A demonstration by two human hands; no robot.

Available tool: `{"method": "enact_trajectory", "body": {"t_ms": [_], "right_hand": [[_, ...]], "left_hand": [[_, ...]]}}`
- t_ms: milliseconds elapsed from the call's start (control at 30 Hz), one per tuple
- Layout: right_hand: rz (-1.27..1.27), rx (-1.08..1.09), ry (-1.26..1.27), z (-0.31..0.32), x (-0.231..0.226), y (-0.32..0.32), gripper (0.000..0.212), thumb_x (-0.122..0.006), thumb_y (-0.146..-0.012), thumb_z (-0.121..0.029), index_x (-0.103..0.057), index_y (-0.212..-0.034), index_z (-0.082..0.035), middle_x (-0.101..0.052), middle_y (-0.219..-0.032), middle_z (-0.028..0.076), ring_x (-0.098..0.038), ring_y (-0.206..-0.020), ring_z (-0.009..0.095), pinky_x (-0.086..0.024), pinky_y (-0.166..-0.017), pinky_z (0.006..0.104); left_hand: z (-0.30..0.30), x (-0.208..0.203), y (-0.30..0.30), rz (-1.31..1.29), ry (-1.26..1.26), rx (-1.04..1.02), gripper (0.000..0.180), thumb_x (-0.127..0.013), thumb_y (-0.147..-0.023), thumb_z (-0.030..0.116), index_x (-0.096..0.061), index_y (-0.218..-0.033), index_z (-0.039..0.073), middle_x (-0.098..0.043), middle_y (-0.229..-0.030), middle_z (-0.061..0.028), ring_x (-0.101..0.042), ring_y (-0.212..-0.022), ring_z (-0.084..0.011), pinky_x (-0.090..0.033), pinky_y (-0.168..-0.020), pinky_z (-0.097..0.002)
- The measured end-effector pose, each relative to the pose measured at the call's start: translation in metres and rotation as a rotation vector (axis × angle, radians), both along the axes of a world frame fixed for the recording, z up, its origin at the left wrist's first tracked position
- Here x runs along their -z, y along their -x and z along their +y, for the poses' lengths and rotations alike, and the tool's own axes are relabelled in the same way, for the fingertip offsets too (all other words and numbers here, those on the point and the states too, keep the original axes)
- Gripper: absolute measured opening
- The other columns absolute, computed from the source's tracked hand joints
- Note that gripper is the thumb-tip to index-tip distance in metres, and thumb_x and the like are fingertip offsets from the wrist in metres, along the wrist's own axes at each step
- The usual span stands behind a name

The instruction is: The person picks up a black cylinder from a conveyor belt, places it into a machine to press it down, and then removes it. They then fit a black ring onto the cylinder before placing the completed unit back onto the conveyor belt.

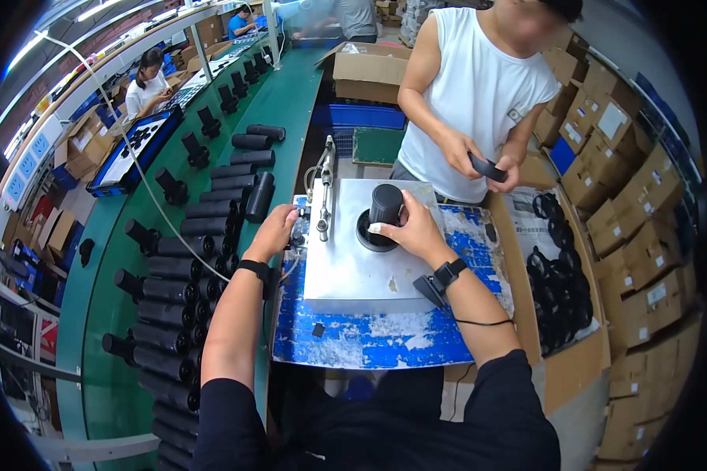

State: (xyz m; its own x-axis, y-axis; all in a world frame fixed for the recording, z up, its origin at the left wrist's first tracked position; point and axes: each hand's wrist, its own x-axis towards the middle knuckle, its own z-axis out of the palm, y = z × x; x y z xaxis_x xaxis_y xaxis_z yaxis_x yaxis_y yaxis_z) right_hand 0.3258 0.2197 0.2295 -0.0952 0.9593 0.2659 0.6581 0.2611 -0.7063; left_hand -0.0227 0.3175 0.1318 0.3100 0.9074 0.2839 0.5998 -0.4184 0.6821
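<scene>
My right hand [416, 230] is wrapped round a black ribbed cylinder [386, 204], thumb on the near side. The cylinder stands upright in a round black holder [376, 239] on top of a silver metal box [346, 275]. At the box's left side my left hand [275, 230] has its fingers closed at a small metal valve fitting [299, 228] with thin hoses. Part of that fitting is hidden by the fingers. Just beyond it, a slim metal air cylinder [325, 188] is mounted along the box's left edge.
Black tubes [165, 292] lie in rows on the green bench [94, 314] to my left. A co-worker [479, 94] opposite holds a black ring [487, 167]. On the right, a carton [573, 369] holds black rings [558, 290]. Stacked cartons [644, 259] line the far right. The worktable [346, 345] is worn blue.
</scene>
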Motion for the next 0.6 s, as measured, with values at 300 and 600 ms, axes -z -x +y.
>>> {"method": "enact_trajectory", "body": {"t_ms": [300, 600], "right_hand": [[0.09, -0.06, 0.007, 0.011, 0.009, -0.005, 0.074, -0.097, -0.074, -0.034, -0.063, -0.13, 0.0, -0.064, -0.089, 0.002, -0.055, -0.074, 0.008, -0.047, -0.064, 0.0258], [0.107, 0.08, -0.157, -0.001, 0.019, 0.001, 0.071, -0.097, -0.076, -0.03, -0.062, -0.128, 0.002, -0.062, -0.088, 0.001, -0.054, -0.072, 0.009, -0.048, -0.065, 0.0268]], "left_hand": [[0.003, 0.001, 0.002, 0.005, -0.005, -0.001, 0.043, -0.051, -0.113, 0.03, -0.065, -0.131, -0.006, -0.066, -0.134, -0.0248, -0.062, -0.128, -0.0406, -0.047, -0.112, -0.0424], [0.009, -0.003, 0.005, 0.086, 0.034, -0.009, 0.044, -0.051, -0.112, 0.032, -0.064, -0.136, -0.003, -0.066, -0.134, -0.0263, -0.063, -0.127, -0.041, -0.047, -0.112, -0.0426]]}}
